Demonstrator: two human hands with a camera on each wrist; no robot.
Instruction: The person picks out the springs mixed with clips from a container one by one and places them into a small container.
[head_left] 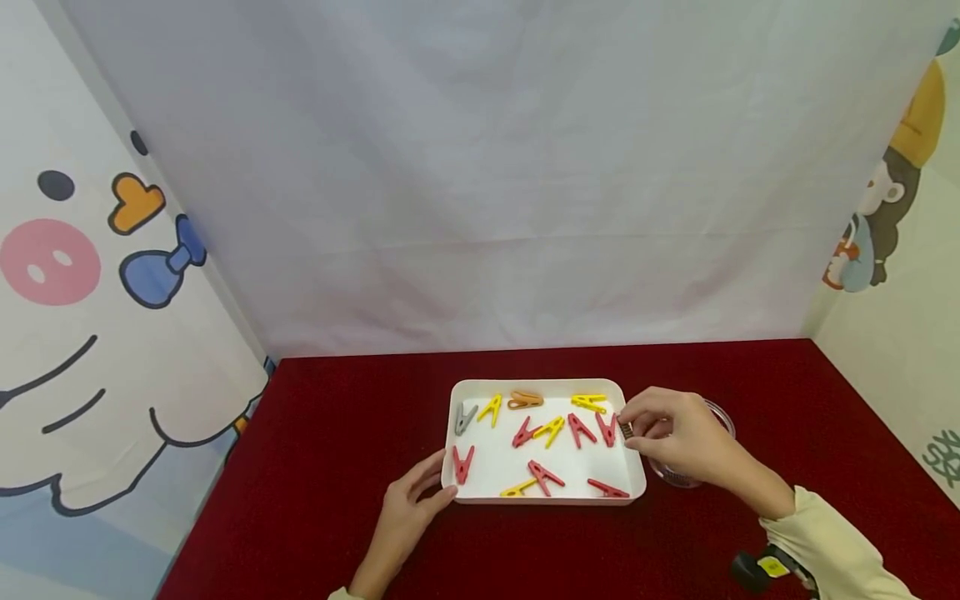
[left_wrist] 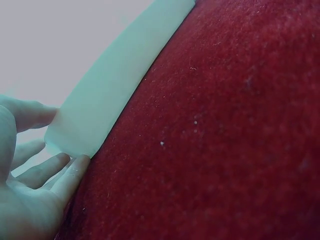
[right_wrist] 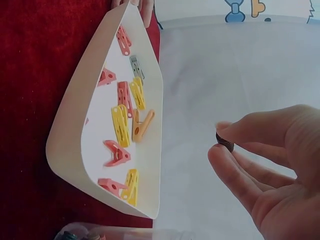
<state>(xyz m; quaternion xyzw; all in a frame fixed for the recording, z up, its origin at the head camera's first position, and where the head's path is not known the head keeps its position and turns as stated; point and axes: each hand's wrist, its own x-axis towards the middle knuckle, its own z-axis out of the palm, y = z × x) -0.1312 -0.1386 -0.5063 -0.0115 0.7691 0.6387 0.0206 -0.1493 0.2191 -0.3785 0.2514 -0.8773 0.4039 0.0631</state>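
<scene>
A shallow white tray (head_left: 480, 450) sits on the red cloth, with red, yellow, orange and grey clothespins (head_left: 550, 431) scattered inside. Around its front left corner, my left hand (head_left: 407, 508) grips the tray, thumb at the front wall and fingers along the left side. Past the tray's right wall, my right hand (head_left: 682, 433) pinches a small dark ridged piece (right_wrist: 225, 142) between thumb and fingertips; its exact kind is hard to tell. In the right wrist view that piece is held up, apart from the clothespins.
Partly behind my right hand stands a round clear container (head_left: 722, 414); the right wrist view shows dark and reddish things inside it. Red cloth (head_left: 337, 433) covers the table. A pale curtain (head_left: 525, 167) hangs behind, with cartoon-printed panels on both sides.
</scene>
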